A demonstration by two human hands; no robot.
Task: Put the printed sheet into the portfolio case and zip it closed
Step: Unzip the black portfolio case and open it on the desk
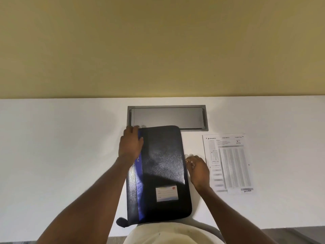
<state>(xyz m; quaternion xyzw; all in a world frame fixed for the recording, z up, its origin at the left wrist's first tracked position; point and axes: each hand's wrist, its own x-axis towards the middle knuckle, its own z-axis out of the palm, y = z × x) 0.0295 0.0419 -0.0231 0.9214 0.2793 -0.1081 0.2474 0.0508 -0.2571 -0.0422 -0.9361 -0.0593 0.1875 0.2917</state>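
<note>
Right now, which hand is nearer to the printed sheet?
The right hand: it is at the sheet's left edge, between sheet and case. The left hand rests on the case's far left corner.

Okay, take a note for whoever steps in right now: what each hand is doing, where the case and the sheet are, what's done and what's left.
Left hand: flat on the far left corner of the portfolio case, over its blue stripe, holding nothing.
Right hand: at the case's right edge, fingers curled by the zipper side; a grip on the pull cannot be confirmed.
The case lies shut and flat on the white table, its far end overlapping the grey cable hatch.
Printed sheet: flat on the table, right of the case, apart from it.
Done: nothing yet.
Left: open the case, put the sheet in, zip it closed.
</note>
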